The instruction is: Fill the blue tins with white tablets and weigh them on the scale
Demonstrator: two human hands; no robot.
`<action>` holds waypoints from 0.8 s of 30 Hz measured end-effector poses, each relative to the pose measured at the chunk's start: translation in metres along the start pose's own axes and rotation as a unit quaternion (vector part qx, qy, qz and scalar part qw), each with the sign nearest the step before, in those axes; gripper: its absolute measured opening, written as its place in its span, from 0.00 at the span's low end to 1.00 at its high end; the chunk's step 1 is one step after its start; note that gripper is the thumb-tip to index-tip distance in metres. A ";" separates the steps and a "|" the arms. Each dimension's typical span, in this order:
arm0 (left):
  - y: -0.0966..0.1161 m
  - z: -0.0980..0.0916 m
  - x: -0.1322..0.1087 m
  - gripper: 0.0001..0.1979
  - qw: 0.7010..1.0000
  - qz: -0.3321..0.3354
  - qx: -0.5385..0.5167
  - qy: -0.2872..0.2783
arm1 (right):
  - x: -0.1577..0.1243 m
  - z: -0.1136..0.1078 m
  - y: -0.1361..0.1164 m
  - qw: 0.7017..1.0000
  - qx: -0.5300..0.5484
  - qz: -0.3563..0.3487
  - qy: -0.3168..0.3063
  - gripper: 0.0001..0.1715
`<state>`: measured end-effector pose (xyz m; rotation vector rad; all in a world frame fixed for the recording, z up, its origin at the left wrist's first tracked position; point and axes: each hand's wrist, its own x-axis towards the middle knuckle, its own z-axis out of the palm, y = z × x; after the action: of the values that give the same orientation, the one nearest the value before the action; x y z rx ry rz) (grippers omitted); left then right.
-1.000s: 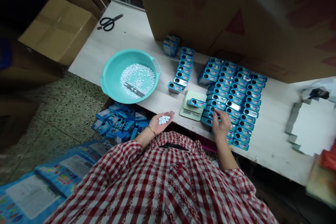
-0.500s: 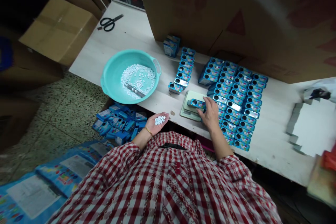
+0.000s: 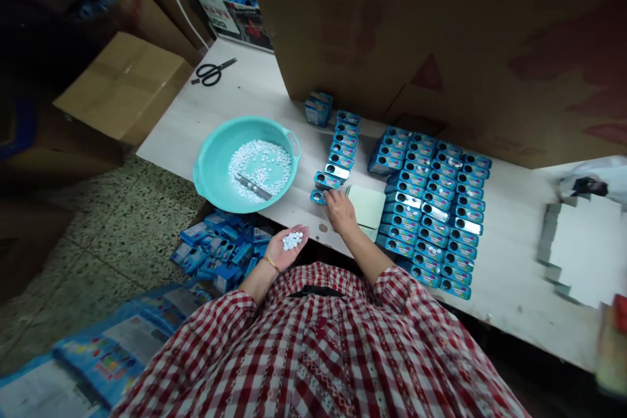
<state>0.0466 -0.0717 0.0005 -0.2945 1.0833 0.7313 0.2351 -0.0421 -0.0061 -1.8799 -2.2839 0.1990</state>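
Left hand cups loose tablets, open; tilting would spill them. Right hand, pinching a tin, could jostle the row.

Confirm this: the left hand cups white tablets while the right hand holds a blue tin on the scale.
One thing is wrong. The head view shows the right hand holding the blue tin on the table, at the near end of the single row, left of the scale, whose platform is bare. The left hand does cup white tablets.
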 end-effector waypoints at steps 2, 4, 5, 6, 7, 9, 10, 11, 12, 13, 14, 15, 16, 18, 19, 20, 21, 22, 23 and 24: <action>0.002 0.001 0.000 0.12 1.000 0.001 0.004 0.002 | 0.005 0.003 0.007 1.000 -0.002 -0.004 0.004 0.21; 0.002 0.001 0.000 0.13 1.000 0.000 0.004 0.009 | 0.005 -0.002 0.030 1.000 -0.001 0.014 0.026 0.20; 0.002 0.001 0.000 0.13 1.000 -0.001 0.003 0.012 | 0.006 -0.007 0.046 0.998 -0.002 0.038 0.048 0.19; 0.002 0.001 0.001 0.13 1.000 -0.003 0.003 0.013 | 0.008 -0.013 0.064 0.994 -0.006 0.072 0.077 0.18; 0.001 0.000 0.001 0.13 1.000 -0.004 0.003 0.013 | 0.010 -0.018 0.084 0.987 -0.018 0.117 0.107 0.17; -0.001 0.000 0.001 0.13 1.000 -0.009 0.004 0.011 | 0.019 -0.027 0.122 0.974 -0.053 0.178 0.132 0.16; -0.002 0.001 0.000 0.13 1.000 -0.012 0.006 0.009 | 0.023 -0.029 0.139 0.971 -0.070 0.188 0.128 0.14; -0.003 0.001 -0.001 0.13 1.000 -0.015 0.007 0.007 | 0.028 -0.030 0.152 0.972 -0.086 0.185 0.118 0.13; -0.004 0.001 -0.002 0.13 1.000 -0.019 0.009 0.005 | 0.031 -0.030 0.161 0.975 -0.101 0.171 0.104 0.12; -0.004 0.001 -0.003 0.13 1.000 -0.023 0.010 0.003 | 0.032 -0.031 0.166 0.978 -0.114 0.151 0.090 0.12; -0.005 0.002 -0.005 0.13 1.000 -0.027 0.011 0.000 | 0.031 -0.032 0.167 0.980 -0.128 0.128 0.079 0.12; -0.005 0.002 -0.006 0.12 0.999 -0.030 0.011 -0.002 | 0.027 -0.035 0.164 0.982 -0.140 0.105 0.071 0.13; -0.005 0.002 -0.007 0.12 0.999 -0.032 0.011 -0.005 | 0.022 -0.040 0.158 0.983 -0.152 0.085 0.064 0.13; -0.006 0.004 -0.007 0.11 0.999 -0.036 0.011 -0.008 | 0.005 -0.052 0.139 0.984 -0.167 0.048 0.049 0.13; -0.006 0.005 -0.006 0.10 0.999 -0.037 0.012 -0.012 | -0.005 -0.059 0.127 0.985 -0.168 0.032 0.038 0.14; -0.008 0.007 -0.005 0.10 0.999 -0.041 0.012 -0.017 | -0.016 -0.065 0.116 0.986 -0.164 0.015 0.023 0.14; -0.010 0.009 -0.003 0.10 0.999 -0.047 0.014 -0.024 | -0.025 -0.070 0.104 0.988 -0.155 -0.003 0.006 0.15; -0.012 0.012 -0.001 0.10 0.998 -0.053 0.016 -0.032 | -0.034 -0.072 0.094 0.989 -0.143 -0.017 -0.010 0.15; -0.014 0.015 0.001 0.10 0.997 -0.059 0.020 -0.043 | -0.041 -0.072 0.085 0.991 -0.130 -0.028 -0.026 0.14; -0.017 0.019 0.003 0.10 0.996 -0.065 0.027 -0.053 | -0.047 -0.071 0.079 0.992 -0.116 -0.034 -0.037 0.14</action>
<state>0.0716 -0.0723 0.0046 -0.2750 0.9713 0.5941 0.3348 -0.0741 0.0439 -1.9257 -2.5125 -0.0087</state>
